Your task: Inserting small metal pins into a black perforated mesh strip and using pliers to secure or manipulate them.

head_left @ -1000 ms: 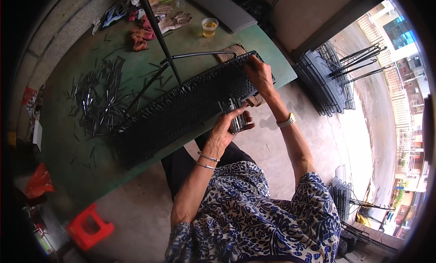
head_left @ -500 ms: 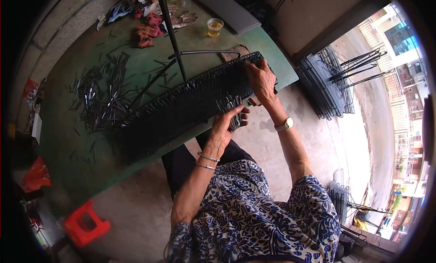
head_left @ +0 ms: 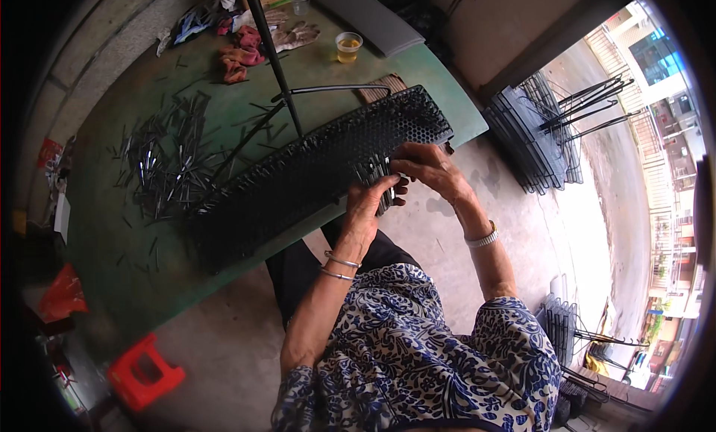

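Note:
A long black mesh rack [head_left: 406, 119] with honeycomb holes lies slanted along the front of the green table. Short black sticks stand up in rows along its far side and right end. My left hand [head_left: 364, 208] is wrapped round a bundle of thin black sticks [head_left: 373, 168] above the rack's near edge. Beside that bundle is my right hand [head_left: 432, 167], its fingers pinched together at the sticks' upper ends. What sits between those fingertips is too small to make out. A loose heap of similar sticks [head_left: 171, 160] covers the table's left part.
A black pole with side legs [head_left: 274, 55] rises behind the rack. Farther back on the green table [head_left: 112, 275] are red cloths [head_left: 242, 55], a glove [head_left: 297, 35] and a cup of yellow liquid [head_left: 347, 47]. A red stool [head_left: 145, 372] and stacked wire racks [head_left: 526, 130] stand on the floor.
My right hand has come from the rack's right end back toward me, down to the bundle. My left hand still grips the sticks in nearly the same place.

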A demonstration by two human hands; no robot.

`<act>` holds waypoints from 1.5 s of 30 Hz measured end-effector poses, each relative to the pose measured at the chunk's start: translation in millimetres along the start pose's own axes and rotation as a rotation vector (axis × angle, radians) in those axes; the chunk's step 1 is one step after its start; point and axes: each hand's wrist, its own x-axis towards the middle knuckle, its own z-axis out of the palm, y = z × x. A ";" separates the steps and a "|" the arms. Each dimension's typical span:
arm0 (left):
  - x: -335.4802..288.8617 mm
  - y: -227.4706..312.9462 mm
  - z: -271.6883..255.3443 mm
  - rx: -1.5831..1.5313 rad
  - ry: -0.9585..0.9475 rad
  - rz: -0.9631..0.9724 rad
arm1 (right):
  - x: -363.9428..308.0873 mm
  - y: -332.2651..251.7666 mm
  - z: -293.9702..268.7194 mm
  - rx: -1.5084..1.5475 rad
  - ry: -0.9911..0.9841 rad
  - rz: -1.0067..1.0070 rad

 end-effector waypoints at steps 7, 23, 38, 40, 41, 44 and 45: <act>3.8 1.9 0.0 0.010 0.054 -0.007 | -3.0 -0.5 4.1 0.138 0.050 0.013; 4.0 3.3 -1.2 0.099 0.057 -0.030 | 0.7 8.8 -3.6 0.045 0.008 -0.029; 8.8 -5.1 3.5 -0.265 0.020 -0.214 | 66.6 61.2 -23.6 -0.444 0.873 -0.304; 8.2 -4.9 1.7 -0.260 0.037 -0.215 | 69.9 62.0 -20.1 -0.456 0.861 -0.342; 9.7 -7.4 -2.1 -0.260 0.034 -0.217 | 71.1 62.4 -19.1 -0.470 0.851 -0.378; 9.0 -9.0 -4.2 -0.250 0.034 -0.214 | 71.5 58.3 -20.7 -0.417 0.786 -0.361; 9.4 -8.5 -3.8 -0.236 0.037 -0.207 | 72.9 59.4 -22.6 -0.419 0.786 -0.363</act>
